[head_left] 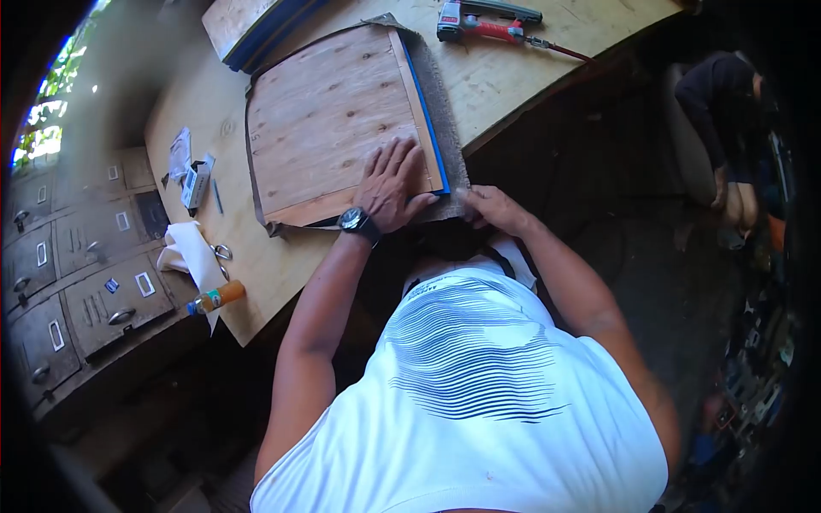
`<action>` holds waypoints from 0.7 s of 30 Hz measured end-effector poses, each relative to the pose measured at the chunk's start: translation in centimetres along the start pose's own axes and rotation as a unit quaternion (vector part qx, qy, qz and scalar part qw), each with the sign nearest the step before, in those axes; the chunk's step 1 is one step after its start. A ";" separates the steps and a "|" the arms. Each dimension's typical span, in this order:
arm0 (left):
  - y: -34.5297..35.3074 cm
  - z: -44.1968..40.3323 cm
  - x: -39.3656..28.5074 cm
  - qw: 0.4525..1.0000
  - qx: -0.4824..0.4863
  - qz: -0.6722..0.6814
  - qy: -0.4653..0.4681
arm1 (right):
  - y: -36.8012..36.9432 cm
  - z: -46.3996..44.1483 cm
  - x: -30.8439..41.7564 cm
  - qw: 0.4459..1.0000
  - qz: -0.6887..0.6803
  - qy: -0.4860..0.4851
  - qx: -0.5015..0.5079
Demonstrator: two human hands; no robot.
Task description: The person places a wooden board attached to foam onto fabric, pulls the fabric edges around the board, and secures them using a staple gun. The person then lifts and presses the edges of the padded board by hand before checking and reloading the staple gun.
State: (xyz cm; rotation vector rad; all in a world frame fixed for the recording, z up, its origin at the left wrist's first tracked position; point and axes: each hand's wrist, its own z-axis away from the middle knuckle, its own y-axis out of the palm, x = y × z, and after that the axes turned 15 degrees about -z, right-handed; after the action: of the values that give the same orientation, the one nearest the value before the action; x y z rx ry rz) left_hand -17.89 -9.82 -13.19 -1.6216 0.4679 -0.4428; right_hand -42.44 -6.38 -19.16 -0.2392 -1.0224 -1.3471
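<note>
A square plywood panel point(325, 120) lies on the workbench, with a lighter wood strip along its right and near sides. Grey-brown upholstery fabric point(440, 107) sticks out from under it, and a blue layer shows between the two on the right. My left hand point(392, 184), a watch on its wrist, rests flat on the panel's near right corner with the fingers stretched out. Just beyond that corner, my right hand point(496, 208) pinches the fabric's edge between thumb and fingers.
A red and grey staple gun point(487, 27) with a hose lies at the far right. Another padded panel point(256, 26) sits at the back. On the left are a small box point(197, 184), scissors point(222, 252), white cloth point(190, 255) and an orange bottle point(218, 297). Another person point(723, 111) crouches right.
</note>
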 end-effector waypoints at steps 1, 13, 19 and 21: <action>-0.1 -0.6 -0.3 1.000 -0.004 0.015 0.025 | -0.1 0.2 0.3 1.000 -0.031 -0.003 -0.005; 2.0 -3.2 -1.4 0.975 0.021 -0.009 0.221 | -1.2 -2.1 -2.5 0.996 -0.086 0.001 0.025; 1.4 -3.5 -1.4 0.973 0.024 -0.010 0.230 | -0.2 -2.4 -3.1 0.999 0.011 -0.036 -0.026; 1.3 -3.4 -1.4 0.975 0.027 0.012 0.220 | 0.2 -0.9 -1.7 0.983 0.149 -0.102 -0.041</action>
State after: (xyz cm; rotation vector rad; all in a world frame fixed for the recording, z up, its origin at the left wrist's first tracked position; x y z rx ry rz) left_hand -20.96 -11.99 -14.13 -1.4625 0.7991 -0.7972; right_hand -41.65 -5.72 -20.81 -0.5799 -1.0541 -1.1078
